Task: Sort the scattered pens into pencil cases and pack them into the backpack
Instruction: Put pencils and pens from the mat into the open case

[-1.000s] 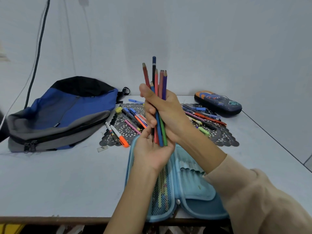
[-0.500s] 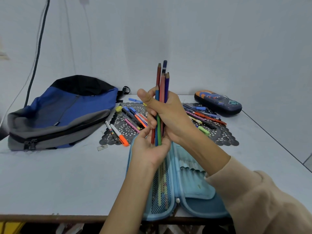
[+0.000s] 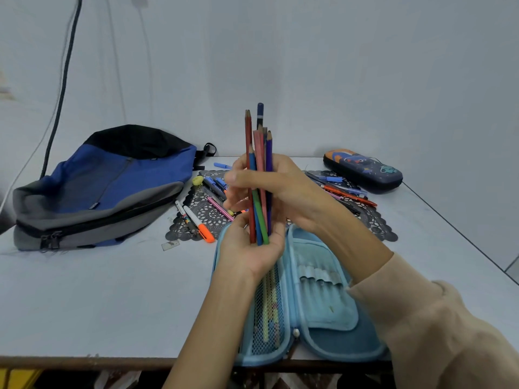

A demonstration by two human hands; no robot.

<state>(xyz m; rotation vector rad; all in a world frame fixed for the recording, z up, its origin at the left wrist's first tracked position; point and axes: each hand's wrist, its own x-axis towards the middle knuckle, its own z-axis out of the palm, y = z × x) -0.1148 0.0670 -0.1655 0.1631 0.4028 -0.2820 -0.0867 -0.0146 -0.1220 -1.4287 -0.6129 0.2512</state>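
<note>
Head view: two pencil cases [image 3: 317, 304] [image 3: 362, 169], one backpack [image 3: 112, 186]

Backpack [image 3: 112, 186] blue/grey w/ black top; open case [image 3: 323, 318] lt blue; far case [image 3: 362, 169] navy, orange print; mat [image 3: 376, 228] black lace; pencils [image 3: 259, 141] red/blue/green/purple.

Seemingly a home study corner; white table [image 3: 98, 299], bare wall [image 3: 337, 66], backpack [image 3: 112, 175], scattered pens [image 3: 348, 192].

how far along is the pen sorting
Early. Done: a few pocketed pens lie behind the mesh of the open blue case. In hand: the right hand and left hand hold a pencil bunch above it. Left: loose pens on the mat, the dark case is shut, and the backpack looks zipped.
</note>
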